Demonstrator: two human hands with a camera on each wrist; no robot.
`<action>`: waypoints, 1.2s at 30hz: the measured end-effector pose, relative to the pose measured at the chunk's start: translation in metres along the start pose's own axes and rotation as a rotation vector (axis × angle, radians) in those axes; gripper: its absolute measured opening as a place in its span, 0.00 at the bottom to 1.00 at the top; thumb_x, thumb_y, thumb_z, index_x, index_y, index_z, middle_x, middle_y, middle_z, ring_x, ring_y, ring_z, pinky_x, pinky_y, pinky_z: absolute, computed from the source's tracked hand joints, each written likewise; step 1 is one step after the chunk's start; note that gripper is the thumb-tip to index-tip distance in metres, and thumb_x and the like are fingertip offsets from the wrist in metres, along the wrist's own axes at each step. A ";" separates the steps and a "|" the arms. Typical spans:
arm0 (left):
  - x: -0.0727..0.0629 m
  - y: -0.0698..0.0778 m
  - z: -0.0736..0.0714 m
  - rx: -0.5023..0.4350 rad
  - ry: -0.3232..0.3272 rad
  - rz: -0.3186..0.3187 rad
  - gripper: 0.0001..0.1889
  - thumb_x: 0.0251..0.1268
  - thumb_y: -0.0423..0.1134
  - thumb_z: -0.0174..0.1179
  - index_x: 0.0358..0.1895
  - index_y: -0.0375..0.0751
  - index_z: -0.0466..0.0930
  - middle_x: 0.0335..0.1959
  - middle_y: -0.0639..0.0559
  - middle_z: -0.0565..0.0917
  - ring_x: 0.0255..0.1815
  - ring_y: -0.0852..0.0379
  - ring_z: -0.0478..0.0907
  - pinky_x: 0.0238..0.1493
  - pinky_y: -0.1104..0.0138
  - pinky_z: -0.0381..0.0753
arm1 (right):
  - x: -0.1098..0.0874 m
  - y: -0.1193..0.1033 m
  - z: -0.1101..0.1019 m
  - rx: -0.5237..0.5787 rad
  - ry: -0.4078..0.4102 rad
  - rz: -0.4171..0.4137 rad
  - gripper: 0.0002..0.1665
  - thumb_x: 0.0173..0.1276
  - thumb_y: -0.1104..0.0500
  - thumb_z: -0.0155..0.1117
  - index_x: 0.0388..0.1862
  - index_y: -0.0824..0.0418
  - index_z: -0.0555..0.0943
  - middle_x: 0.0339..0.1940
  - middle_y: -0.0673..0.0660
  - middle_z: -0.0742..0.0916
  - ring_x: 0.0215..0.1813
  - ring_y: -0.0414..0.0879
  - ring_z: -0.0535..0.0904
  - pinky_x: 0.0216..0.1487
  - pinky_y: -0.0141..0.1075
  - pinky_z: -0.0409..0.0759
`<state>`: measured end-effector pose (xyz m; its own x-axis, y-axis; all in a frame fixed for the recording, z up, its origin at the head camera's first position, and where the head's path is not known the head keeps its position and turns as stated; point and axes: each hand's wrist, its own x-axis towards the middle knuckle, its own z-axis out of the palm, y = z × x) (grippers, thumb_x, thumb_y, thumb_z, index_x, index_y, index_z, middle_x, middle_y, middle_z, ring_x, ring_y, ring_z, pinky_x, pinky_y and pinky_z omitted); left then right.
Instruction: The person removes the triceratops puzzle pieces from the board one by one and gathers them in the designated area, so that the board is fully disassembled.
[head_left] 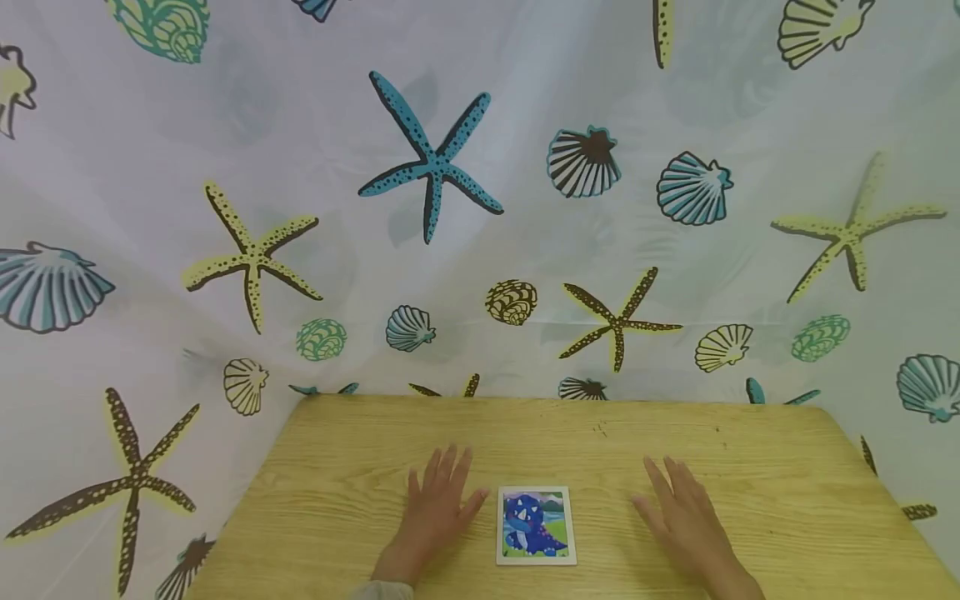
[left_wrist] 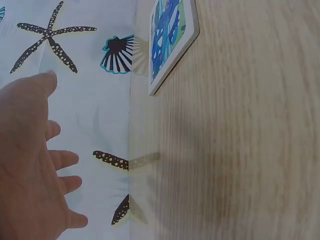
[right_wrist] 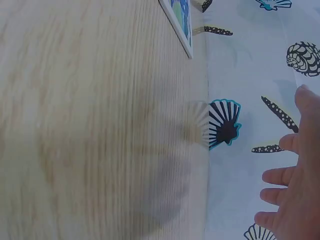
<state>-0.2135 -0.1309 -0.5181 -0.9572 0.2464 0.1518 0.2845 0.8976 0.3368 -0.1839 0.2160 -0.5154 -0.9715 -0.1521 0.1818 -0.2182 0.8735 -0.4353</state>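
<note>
A square, white-framed picture puzzle or tile (head_left: 536,525) lies flat on the wooden table, showing a blue cartoon dinosaur on a green and blue background. To its left is my left hand (head_left: 437,510), palm down with fingers spread, its thumb pointing toward the frame. My right hand (head_left: 688,521) is on the other side, farther from the picture, fingers extended and holding nothing. In the left wrist view the picture's corner (left_wrist: 172,40) shows beyond the thumb, and both wrist views show the hands raised over the tabletop.
The light wooden table (head_left: 360,450) has rounded far corners. Behind and beside it hangs a white cloth (head_left: 510,50) printed with starfish and seashells, meeting the table's back edge.
</note>
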 end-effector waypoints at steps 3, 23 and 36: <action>0.001 0.000 0.005 -0.138 -0.101 0.012 0.36 0.69 0.59 0.48 0.73 0.41 0.56 0.72 0.39 0.60 0.73 0.37 0.51 0.64 0.32 0.45 | 0.003 -0.008 0.005 0.074 0.004 -0.023 0.36 0.74 0.42 0.46 0.72 0.63 0.61 0.69 0.71 0.65 0.70 0.69 0.57 0.63 0.66 0.57; 0.003 0.005 0.041 -0.200 -0.275 0.073 0.50 0.46 0.61 0.68 0.71 0.40 0.60 0.70 0.44 0.64 0.73 0.39 0.52 0.70 0.45 0.52 | 0.019 -0.041 0.055 0.468 -0.137 0.046 0.31 0.70 0.45 0.56 0.65 0.62 0.69 0.50 0.57 0.79 0.46 0.46 0.76 0.43 0.44 0.80; 0.006 0.007 0.040 -0.153 -0.292 0.110 0.48 0.44 0.58 0.71 0.69 0.38 0.64 0.70 0.44 0.65 0.72 0.37 0.54 0.67 0.41 0.55 | 0.034 -0.058 0.075 0.539 -0.120 -0.072 0.28 0.66 0.52 0.64 0.57 0.69 0.73 0.38 0.55 0.81 0.31 0.37 0.73 0.32 0.28 0.76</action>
<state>-0.2188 -0.1082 -0.5519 -0.8890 0.4525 -0.0697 0.3702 0.8001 0.4720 -0.2111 0.1250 -0.5501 -0.9491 -0.2824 0.1398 -0.2706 0.5031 -0.8208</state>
